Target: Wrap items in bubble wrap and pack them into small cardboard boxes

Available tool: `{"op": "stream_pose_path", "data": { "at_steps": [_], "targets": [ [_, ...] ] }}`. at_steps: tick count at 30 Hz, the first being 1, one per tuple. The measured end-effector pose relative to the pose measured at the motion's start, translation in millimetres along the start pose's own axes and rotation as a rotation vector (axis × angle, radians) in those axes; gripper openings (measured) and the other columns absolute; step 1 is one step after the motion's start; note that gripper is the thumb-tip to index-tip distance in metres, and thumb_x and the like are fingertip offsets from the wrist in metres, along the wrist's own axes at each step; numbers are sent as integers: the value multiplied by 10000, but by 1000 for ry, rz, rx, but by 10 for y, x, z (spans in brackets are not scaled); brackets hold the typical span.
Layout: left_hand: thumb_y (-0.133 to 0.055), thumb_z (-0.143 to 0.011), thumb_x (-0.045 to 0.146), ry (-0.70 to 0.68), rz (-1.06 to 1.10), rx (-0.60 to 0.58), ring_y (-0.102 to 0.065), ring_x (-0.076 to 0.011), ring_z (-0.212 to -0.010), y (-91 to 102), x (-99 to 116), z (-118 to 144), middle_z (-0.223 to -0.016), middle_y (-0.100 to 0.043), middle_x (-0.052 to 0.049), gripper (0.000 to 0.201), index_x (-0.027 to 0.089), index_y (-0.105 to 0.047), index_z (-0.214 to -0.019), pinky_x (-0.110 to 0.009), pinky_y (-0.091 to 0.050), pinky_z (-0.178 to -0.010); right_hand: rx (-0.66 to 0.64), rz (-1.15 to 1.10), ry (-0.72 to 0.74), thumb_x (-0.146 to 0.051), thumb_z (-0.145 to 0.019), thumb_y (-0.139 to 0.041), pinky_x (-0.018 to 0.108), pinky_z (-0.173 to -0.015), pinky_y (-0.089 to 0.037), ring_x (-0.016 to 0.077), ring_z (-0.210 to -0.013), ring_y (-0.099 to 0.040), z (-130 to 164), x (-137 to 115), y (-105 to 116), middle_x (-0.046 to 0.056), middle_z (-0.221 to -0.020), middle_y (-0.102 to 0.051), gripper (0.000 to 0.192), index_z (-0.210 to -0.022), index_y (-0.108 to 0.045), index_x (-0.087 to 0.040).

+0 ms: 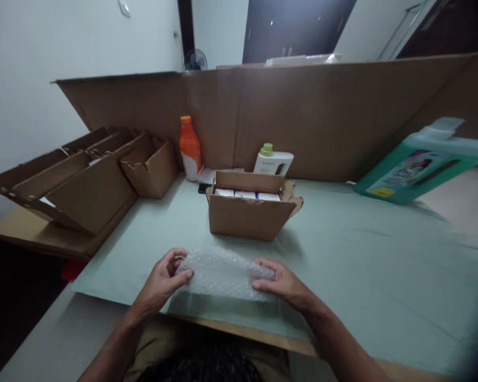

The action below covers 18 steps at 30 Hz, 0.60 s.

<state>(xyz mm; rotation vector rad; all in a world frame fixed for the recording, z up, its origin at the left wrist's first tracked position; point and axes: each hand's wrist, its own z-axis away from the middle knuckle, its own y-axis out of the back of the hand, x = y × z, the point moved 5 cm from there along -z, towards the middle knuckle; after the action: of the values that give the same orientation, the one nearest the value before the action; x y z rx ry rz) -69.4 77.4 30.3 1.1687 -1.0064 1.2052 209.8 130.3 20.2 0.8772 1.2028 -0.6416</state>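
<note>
A clear sheet of bubble wrap (223,273) is stretched between my two hands, low over the front of the table. My left hand (167,273) grips its left end, thumb on the near side and fingers curled behind. At the right end, my right hand (276,281) pinches the wrap between thumb and fingers. Just beyond the wrap stands an open brown cardboard box (249,215) with its flaps up. Several white packets with purple marks (245,195) show inside it; their lower parts are hidden by the box wall.
Behind the box stand an orange bottle (190,148) and a white bottle with a green cap (273,159). A large green jug (414,164) is at the right. Open cardboard boxes (91,185) crowd the left. A tall cardboard panel (302,116) borders the table (362,254) at the back.
</note>
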Motion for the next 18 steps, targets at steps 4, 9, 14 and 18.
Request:
{"op": "stream_pose_path", "data": {
  "at_steps": [4, 9, 14, 18],
  "targets": [
    [-659, -777, 335, -59, -424, 86, -524, -154, -671, -240, -285, -168, -775, -535, 34, 780, 189, -387, -1493, -289, -445, -687, 175, 276, -48, -434, -751, -699, 364, -737, -531, 247, -810, -666, 139, 222, 298, 70, -947, -717, 473, -1156, -666, -190],
    [-647, -824, 342, -209, -761, 166, -620, -282, -1038, -235, -393, -285, -1170, -620, -110, 812, 217, -325, -1559, -440, -514, -906, 602, 748, -45, -414, -759, -665, 502, -855, -510, 314, -888, -690, 293, 501, 730, 155, -1183, -715, 616, -1330, -598, -192],
    [-644, -837, 395, -281, -528, 191, -537, -334, -1297, -266, -136, -761, -1509, -458, -184, 837, 212, -288, -1572, -486, -497, -1009, 635, 547, 11, -548, -775, -659, 461, -844, -539, 333, -1015, -690, -58, 458, 970, 180, -1320, -656, 694, -1346, -560, -167],
    [-625, -828, 328, -288, -326, 105, -564, -320, -1271, -499, 40, -1162, -1487, -518, -157, 814, 203, -301, -1564, -448, -514, -979, 566, 302, -9, -556, -756, -663, 393, -752, -555, 296, -908, -705, -551, 433, 932, 162, -1141, -736, 652, -1259, -585, -149]
  ]
}}
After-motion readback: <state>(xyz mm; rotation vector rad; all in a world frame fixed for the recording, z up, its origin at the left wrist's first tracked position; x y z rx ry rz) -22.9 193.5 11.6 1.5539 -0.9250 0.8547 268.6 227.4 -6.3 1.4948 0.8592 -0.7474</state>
